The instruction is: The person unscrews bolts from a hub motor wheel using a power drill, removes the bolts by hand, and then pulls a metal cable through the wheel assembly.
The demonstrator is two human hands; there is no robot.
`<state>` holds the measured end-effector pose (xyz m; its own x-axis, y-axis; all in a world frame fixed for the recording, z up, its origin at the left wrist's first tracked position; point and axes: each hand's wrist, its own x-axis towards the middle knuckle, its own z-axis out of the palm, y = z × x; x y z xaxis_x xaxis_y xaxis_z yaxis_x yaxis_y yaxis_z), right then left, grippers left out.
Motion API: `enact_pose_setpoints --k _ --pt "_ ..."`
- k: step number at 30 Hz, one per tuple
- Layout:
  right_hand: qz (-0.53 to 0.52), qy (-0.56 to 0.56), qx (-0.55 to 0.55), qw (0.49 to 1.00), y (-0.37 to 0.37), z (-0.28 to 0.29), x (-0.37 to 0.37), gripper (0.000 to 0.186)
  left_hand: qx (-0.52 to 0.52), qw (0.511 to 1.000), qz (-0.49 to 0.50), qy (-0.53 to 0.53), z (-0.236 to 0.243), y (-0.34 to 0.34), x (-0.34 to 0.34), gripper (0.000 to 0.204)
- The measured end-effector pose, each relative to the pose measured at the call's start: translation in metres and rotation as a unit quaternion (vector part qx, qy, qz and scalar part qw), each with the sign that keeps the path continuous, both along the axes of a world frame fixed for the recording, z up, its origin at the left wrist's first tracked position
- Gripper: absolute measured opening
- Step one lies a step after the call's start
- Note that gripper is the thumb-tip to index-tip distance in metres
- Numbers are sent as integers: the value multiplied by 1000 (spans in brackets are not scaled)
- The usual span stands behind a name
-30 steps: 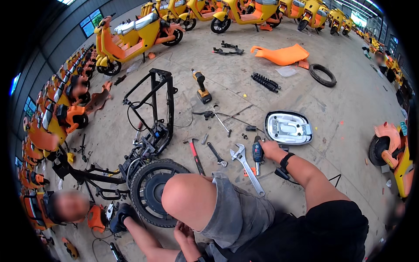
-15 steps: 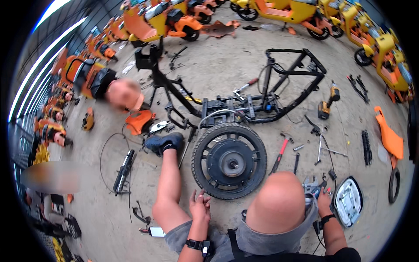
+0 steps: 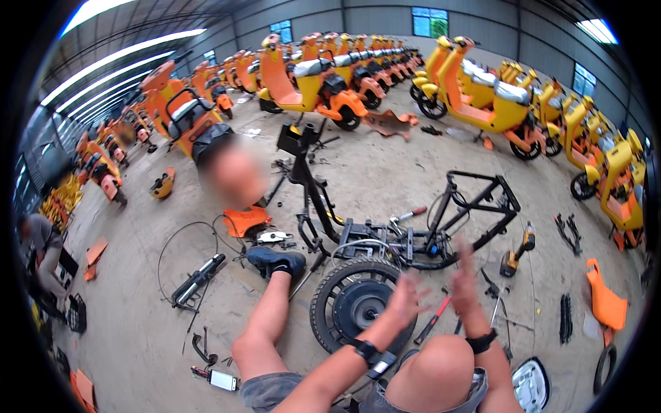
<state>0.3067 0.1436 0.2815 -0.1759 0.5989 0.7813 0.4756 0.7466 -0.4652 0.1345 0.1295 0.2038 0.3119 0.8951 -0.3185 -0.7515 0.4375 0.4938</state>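
My left hand [image 3: 409, 303] is raised over the right side of the wheel [image 3: 344, 306], fingers spread and slightly blurred, holding nothing I can see. To its right, my right hand [image 3: 465, 283] points upward, fingers stretched out and smeared by motion, with no tool visible in it. The wheel has a black tyre and a dark hub with an axle stub, and sits between my legs. Just behind it stands the bare black scooter frame [image 3: 318, 199]. A red-handled hammer [image 3: 434, 320] lies on the floor between and behind my hands.
A yellow-and-black cordless drill [image 3: 513, 256] lies to the right, near an orange body panel [image 3: 606, 296]. A shock absorber [image 3: 198, 281] and cables are on the left. A white-lined shell [image 3: 531, 385] lies near right. Rows of orange and yellow scooters [image 3: 475, 96] fill the back.
My right hand has let go of the wrench-like tool it held low on the right and risen to the middle. My left hand has moved up and right. The view has tilted up.
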Motion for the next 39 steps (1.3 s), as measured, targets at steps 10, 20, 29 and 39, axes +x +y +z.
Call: enact_pose_setpoints --k 10,20,29,39 --pt "117 229 -661 705 -12 -124 -7 80 307 902 270 142 86 4 -85 71" --pt "383 235 -332 829 -11 135 -104 91 432 732 212 482 94 7 -49 66" --pt "-76 -383 -23 920 88 192 -100 62 299 922 57 -241 229 -41 -150 75" --pt "-75 -415 111 900 76 190 -117 28 539 693 -15 478 281 -180 -99 55"
